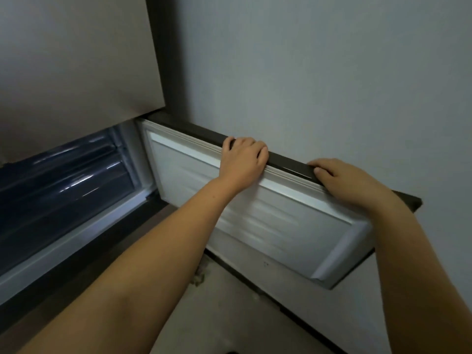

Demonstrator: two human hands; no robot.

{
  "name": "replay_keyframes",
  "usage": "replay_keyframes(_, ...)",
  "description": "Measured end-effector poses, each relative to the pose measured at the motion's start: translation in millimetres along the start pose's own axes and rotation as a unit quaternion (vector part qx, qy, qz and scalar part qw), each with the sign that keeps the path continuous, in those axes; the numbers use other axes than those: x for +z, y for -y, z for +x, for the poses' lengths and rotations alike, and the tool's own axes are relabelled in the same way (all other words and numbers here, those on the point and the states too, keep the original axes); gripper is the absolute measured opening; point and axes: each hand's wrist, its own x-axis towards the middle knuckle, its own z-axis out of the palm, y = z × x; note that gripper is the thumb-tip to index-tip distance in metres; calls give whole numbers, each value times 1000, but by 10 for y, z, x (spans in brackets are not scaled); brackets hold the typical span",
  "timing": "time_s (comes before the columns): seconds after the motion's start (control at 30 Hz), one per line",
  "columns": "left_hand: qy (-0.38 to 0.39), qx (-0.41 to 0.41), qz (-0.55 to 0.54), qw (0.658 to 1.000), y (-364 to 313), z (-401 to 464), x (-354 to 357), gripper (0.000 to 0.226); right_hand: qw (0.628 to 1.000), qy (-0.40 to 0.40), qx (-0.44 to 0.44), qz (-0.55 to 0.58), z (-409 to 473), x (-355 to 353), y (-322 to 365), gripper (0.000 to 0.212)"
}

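The lower fridge door (268,226) stands swung open to the right, its white inner liner facing me and its dark top edge running from centre to right. My left hand (242,162) grips that top edge near its middle, fingers curled over the far side. My right hand (350,180) grips the same edge further right, near the door's outer corner, thumb on top. Left of the door, the open compartment shows dark blue translucent drawers (58,180).
The closed upper fridge door (76,60) fills the upper left. A pale wall (332,72) stands right behind the open door. Dark skirting (255,282) runs along the floor (204,315) below.
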Motion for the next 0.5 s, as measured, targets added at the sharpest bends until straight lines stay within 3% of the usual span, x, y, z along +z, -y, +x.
replay_keyframes(0.13, 56, -15, -10, 998, -4, -182, -192, 35, 999, 33, 7, -13, -221, -13, 278, 39)
replay_keyframes(0.37, 77, -73, -27, 994, 122, -878, -610, 35, 993, 93, -18, -63, -1020, 302, 924, 43)
replay_keyframes(0.5, 109, -94, -21, 989, 311, -1491, -990, 40, 988, 139, -62, 36, -1510, 450, 1324, 39)
